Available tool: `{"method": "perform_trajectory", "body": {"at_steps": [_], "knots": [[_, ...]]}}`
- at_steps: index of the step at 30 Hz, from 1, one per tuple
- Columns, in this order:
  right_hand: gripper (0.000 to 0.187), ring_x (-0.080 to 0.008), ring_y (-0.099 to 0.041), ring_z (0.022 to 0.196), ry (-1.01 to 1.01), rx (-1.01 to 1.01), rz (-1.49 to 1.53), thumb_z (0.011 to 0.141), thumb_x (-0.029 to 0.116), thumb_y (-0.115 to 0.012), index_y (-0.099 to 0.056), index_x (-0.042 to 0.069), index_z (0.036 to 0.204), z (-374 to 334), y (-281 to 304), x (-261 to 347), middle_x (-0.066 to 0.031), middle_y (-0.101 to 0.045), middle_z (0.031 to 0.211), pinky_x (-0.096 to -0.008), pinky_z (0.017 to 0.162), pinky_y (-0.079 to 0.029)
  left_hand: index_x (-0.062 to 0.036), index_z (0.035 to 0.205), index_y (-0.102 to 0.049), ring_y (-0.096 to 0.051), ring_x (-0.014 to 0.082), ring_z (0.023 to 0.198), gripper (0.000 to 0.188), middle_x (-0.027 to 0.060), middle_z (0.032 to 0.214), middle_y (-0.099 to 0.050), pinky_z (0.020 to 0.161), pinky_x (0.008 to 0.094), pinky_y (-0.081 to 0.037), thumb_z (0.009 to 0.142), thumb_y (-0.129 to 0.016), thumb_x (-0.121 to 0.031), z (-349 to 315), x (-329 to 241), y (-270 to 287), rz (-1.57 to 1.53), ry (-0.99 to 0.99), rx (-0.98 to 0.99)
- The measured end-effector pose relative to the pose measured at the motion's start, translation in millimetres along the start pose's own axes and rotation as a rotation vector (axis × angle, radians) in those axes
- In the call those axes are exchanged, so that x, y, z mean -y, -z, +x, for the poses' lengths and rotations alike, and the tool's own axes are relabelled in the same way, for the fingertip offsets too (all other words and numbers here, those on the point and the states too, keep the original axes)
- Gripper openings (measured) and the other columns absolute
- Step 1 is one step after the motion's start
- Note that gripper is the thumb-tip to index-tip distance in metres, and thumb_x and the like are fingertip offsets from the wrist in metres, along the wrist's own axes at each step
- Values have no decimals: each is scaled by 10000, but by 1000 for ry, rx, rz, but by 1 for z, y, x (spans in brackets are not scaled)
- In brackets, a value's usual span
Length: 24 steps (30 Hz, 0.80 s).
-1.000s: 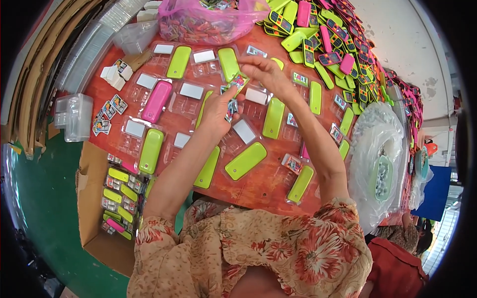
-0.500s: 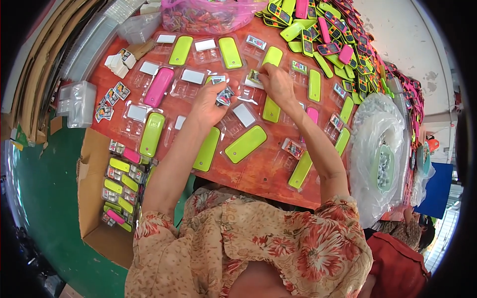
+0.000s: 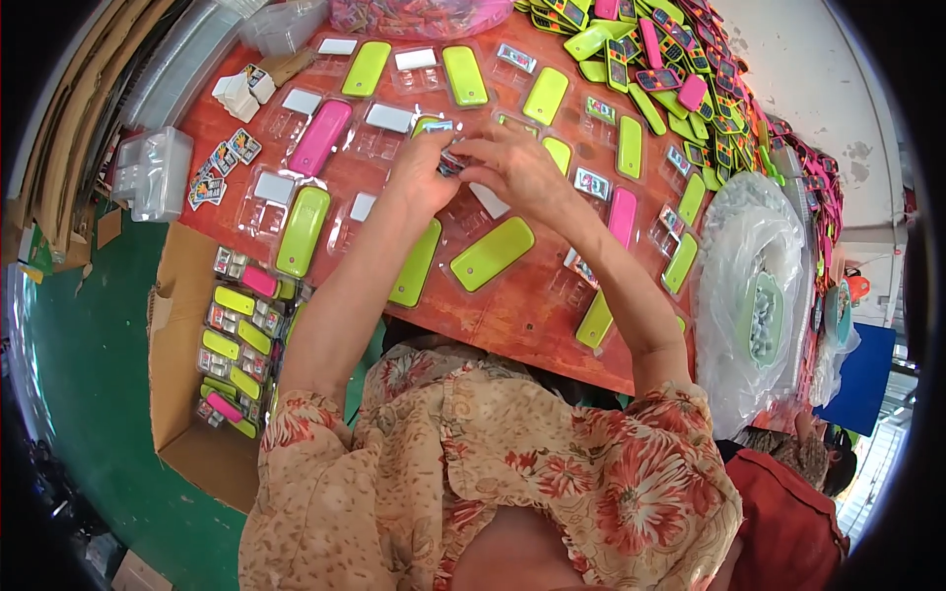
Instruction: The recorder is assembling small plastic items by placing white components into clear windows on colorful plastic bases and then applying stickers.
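My left hand (image 3: 422,175) is closed round a small stack of printed cards (image 3: 448,161), mostly covered by fingers. Bent over it from the right, my right hand (image 3: 517,169) has its fingertips pinched at the same cards. Beneath and around both hands lie clear plastic trays, many holding a toy phone face down, such as a lime green phone (image 3: 493,254) and a pink phone (image 3: 321,137). Trays on the left carry a blank white piece (image 3: 389,117). On the right, some trays have a picture card (image 3: 592,183) in that place.
Loose toy phones (image 3: 680,74) are heaped at the far right. A pink bag (image 3: 419,17) stands at the back. Loose cards (image 3: 225,158) lie by the left edge. A cardboard box (image 3: 177,335) of filled trays is below left. Clear plastic bagging (image 3: 724,295) surrounds a green basket (image 3: 765,320) at right.
My right hand has left a tray at the right and come back left to the cards in my left hand. A picture card now shows on that tray. The view has shifted slightly.
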State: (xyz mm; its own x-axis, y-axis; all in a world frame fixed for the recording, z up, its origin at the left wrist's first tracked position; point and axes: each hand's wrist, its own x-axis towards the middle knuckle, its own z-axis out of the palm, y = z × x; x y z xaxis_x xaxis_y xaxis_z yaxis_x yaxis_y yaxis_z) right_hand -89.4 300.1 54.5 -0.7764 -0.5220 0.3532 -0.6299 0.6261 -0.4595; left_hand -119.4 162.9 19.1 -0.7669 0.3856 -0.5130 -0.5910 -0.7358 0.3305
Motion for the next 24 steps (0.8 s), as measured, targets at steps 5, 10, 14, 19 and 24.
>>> {"method": "perform_trajectory", "body": {"at_steps": [5, 10, 14, 19, 24], "knots": [[133, -223, -539, 810, 86, -177, -97, 698, 175, -628, -635, 114, 815, -3, 5, -1, -44, -583, 817, -347, 691, -377, 7, 984, -454, -561, 238, 734, 169, 141, 886, -549, 583, 379, -483, 838, -441, -76, -5, -3, -2, 20, -6, -9], [124, -217, -554, 653, -38, -262, -418, 709, 185, -613, -587, 68, 680, -19, 10, 20, -54, -543, 637, -347, 581, -396, 23, 1001, -399, -597, 322, 762, 207, 182, 906, -552, 616, 418, -527, 849, -455, -107, -8, -11, 25, 95, -57, 5], [259, -261, -548, 563, -205, -37, -495, 714, 257, -627, -505, 59, 601, -38, -17, 15, -90, -534, 619, -366, 492, -418, -41, 938, -489, -608, 239, 661, 202, 108, 818, -586, 531, 336, -517, 832, -543, -205, -23, -9, 11, 247, -163, -4], [243, -262, -595, 652, -480, -16, -190, 773, 262, -590, -602, 33, 853, -26, -11, 22, -126, -610, 735, -340, 549, -450, -76, 937, -500, -568, 187, 590, 224, 70, 767, -592, 477, 288, -447, 867, -478, -288, -25, -12, 17, 215, -43, 31], [222, -126, -514, 632, -381, -129, 372, 780, 100, -589, -554, -8, 971, 18, -8, 13, -66, -562, 763, -251, 572, -430, -34, 988, -503, -575, 195, 635, 200, 90, 806, -588, 508, 285, -473, 851, -509, -180, -15, -13, 22, 230, -76, 133]]}}
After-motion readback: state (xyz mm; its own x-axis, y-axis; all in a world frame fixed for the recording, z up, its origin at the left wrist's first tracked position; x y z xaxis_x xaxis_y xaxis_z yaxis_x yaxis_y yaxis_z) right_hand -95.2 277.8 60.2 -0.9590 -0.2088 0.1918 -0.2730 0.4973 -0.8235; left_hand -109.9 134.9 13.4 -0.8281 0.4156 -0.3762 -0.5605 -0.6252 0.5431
